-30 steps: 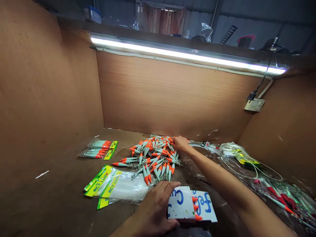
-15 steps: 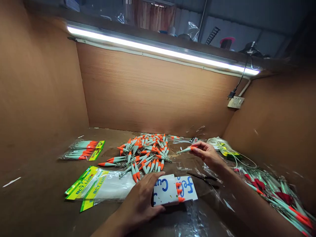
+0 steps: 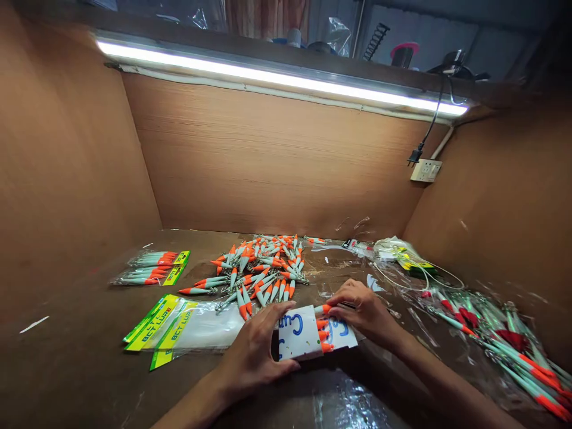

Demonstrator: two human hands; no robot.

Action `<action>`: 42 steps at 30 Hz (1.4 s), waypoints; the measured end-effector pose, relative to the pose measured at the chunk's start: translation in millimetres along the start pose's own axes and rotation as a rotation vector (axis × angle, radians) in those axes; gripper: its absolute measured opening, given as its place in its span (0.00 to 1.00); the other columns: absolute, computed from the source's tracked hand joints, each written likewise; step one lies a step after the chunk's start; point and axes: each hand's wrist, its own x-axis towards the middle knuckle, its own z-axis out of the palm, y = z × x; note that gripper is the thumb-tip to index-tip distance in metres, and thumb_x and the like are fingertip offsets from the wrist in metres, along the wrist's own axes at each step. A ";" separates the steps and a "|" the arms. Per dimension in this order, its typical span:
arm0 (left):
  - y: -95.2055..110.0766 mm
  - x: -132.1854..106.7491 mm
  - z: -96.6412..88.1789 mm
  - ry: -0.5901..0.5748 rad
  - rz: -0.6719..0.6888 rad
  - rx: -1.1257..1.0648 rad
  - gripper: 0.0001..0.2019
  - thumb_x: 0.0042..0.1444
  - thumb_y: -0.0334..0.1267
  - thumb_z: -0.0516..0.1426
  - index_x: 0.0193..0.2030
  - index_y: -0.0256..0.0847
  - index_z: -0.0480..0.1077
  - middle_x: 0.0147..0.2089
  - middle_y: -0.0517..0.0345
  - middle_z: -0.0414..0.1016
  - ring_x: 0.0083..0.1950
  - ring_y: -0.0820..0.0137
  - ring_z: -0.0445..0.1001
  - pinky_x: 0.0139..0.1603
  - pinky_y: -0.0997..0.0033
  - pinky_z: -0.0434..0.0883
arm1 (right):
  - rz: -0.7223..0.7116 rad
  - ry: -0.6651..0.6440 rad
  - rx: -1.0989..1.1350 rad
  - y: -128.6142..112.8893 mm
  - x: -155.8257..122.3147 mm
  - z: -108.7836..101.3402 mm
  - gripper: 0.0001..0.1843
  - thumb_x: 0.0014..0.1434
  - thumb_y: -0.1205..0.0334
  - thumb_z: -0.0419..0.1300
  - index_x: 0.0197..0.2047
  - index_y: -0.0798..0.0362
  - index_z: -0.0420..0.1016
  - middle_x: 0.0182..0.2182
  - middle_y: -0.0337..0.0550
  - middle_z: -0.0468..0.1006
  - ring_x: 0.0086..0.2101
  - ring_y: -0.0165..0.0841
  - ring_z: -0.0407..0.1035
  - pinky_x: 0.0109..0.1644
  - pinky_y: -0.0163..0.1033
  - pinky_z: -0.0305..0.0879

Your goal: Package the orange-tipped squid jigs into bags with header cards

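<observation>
My left hand (image 3: pixel 257 345) grips a white card sleeve (image 3: pixel 300 342) with blue handwriting, thumb below and fingers above. Orange tips of several fishing lures (image 3: pixel 323 336) stick out of the sleeve's right end, over a white card flap. Between the thumb and fingers of my right hand (image 3: pixel 360 310) is a fishing lure (image 3: pixel 322 310) with an orange end, its pale body at the sleeve's opening. Behind my hands lies a heap of orange and pale green lures (image 3: pixel 263 268). Empty clear bags (image 3: pixel 210 325) with yellow-green headers lie beside my left hand.
Filled lure packets (image 3: pixel 154 268) lie at the left. On the right are a pile of red, white and green lures (image 3: pixel 504 345) and a tangle of pale cord (image 3: pixel 397 253). A black plug (image 3: pixel 415 156) hangs near the wall socket (image 3: pixel 426 171).
My right hand has come down and left from beside the heap, bringing the lure to the sleeve's right end. My left hand keeps hold of the sleeve. The view has shifted slightly.
</observation>
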 end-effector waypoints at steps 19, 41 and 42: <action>-6.7 -4.8 -3.6 -0.062 0.015 0.010 0.49 0.40 0.33 0.70 0.69 0.53 0.55 0.64 0.53 0.68 0.62 0.56 0.68 0.65 0.54 0.65 | 0.271 -0.300 -0.448 0.1 193.6 84.3 0.12 0.66 0.56 0.62 0.45 0.57 0.76 0.41 0.45 0.79 0.39 0.35 0.74 0.44 0.43 0.73; -20.0 4.8 3.2 0.082 -0.037 0.016 0.43 0.48 0.30 0.66 0.69 0.53 0.54 0.65 0.53 0.67 0.64 0.55 0.68 0.65 0.52 0.66 | 0.307 0.176 0.285 -6.0 -3.4 -44.1 0.17 0.58 0.48 0.67 0.45 0.50 0.83 0.40 0.46 0.85 0.38 0.39 0.78 0.41 0.40 0.72; -20.5 4.8 4.2 0.082 -0.047 0.028 0.42 0.48 0.31 0.66 0.69 0.52 0.54 0.65 0.52 0.67 0.64 0.55 0.68 0.65 0.52 0.66 | 0.308 0.148 0.286 -5.4 -6.8 -41.6 0.17 0.58 0.48 0.67 0.45 0.50 0.83 0.39 0.45 0.85 0.38 0.38 0.77 0.40 0.40 0.72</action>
